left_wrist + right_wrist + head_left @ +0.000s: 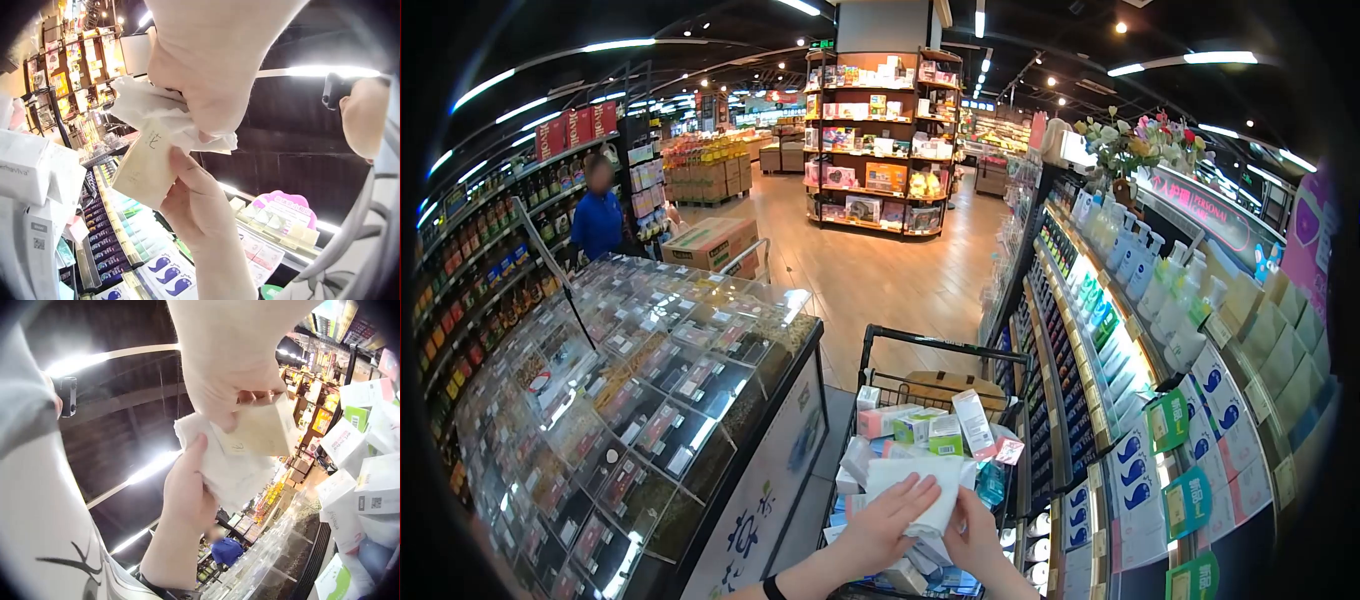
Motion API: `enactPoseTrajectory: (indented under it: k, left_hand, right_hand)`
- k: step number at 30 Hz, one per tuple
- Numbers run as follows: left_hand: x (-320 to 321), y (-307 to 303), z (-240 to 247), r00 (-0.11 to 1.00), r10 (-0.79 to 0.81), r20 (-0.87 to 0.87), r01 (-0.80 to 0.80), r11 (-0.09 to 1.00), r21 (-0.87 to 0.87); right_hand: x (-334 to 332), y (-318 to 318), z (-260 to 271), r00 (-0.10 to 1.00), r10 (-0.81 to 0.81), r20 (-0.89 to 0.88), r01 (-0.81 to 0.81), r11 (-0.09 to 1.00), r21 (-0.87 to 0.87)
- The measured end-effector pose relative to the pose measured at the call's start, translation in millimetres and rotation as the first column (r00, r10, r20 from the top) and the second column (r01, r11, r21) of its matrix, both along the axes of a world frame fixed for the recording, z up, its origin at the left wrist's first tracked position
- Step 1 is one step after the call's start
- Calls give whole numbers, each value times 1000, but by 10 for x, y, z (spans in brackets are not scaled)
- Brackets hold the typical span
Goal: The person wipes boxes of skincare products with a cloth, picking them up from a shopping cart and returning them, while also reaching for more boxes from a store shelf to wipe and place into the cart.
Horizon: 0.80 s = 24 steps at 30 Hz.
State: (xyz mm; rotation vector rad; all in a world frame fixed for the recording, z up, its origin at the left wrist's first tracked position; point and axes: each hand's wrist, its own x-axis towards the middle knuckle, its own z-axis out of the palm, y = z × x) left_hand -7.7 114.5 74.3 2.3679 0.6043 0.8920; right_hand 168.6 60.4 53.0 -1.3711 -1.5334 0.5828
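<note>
Over the loaded shopping cart, both hands are together at a small cream box [147,165] with printed characters and a white cloth [234,472]. My right hand [978,535] grips the box, thumb on its near face in the left wrist view. My left hand [897,515] holds the cloth against the box, its fingers laid over the top in the head view and its thumb on the near side in the right wrist view. The cloth looks crumpled and covers part of the box. Below them, the cart [940,340] is heaped with white, pink and green cartons [945,430].
Lidded bulk-food bins [670,400] stand along the left. On the right, a lit shelf [1090,330] carries bottles and cartons. A product rack [880,150] stands ahead beyond the wooden floor [850,265]. A person in blue [598,220] is at the far left, near a cardboard box [712,245].
</note>
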Motion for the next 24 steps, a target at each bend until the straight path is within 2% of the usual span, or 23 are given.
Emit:
enactPoseTrajectory:
  k: [1, 5, 7, 8, 10, 11, 13, 16, 19, 21, 23, 24]
  left_hand:
    - [16, 3, 23, 1000, -23, -3, 23, 1000, 18]
    - [19, 154, -154, 997, -69, -29, 67, 996, -58]
    - [22, 208, -214, 997, -10, 80, 24, 985, -170]
    - [40, 192, -202, 997, -15, 76, 28, 984, -174]
    - [108, 131, -129, 997, -65, 43, 67, 996, -61]
    - [156, 82, -90, 996, -77, 45, 80, 994, -70]
    - [214, 40, 0, 991, -133, -25, 133, 991, -9]
    - [230, 196, -179, 995, -95, 36, 96, 995, -38]
    - [194, 204, -107, 996, -81, 26, 84, 990, -116]
    - [228, 138, -84, 996, -92, 10, 93, 992, -89]
    - [265, 93, -64, 995, -104, -3, 104, 993, -59]
    - [278, 83, -52, 993, -119, -12, 119, 993, -14]
  right_hand:
    - [9, 9, -22, 1000, 6, 19, -4, 998, -61]
    - [65, -14, 2, 998, -9, 61, 9, 1000, 12]
    - [61, -34, 79, 1000, -21, -6, 21, 1000, 2]
    - [74, -43, 59, 1000, -26, -10, 26, 1000, -2]
    - [117, -35, 14, 996, -12, 89, 10, 1000, 22]
    - [127, -60, -20, 996, -24, 90, 23, 1000, 13]
    - [133, -48, -68, 996, 8, -87, -11, 999, -32]
    - [235, -57, -73, 997, -80, 9, 80, 996, -40]
    - [242, -57, -52, 995, -97, -23, 97, 995, 3]
    - [215, -56, -52, 996, -88, -23, 89, 996, 31]
    - [131, -64, 11, 990, -57, -126, 48, 996, -78]
    - [141, -63, 13, 990, -63, -127, 54, 996, -74]
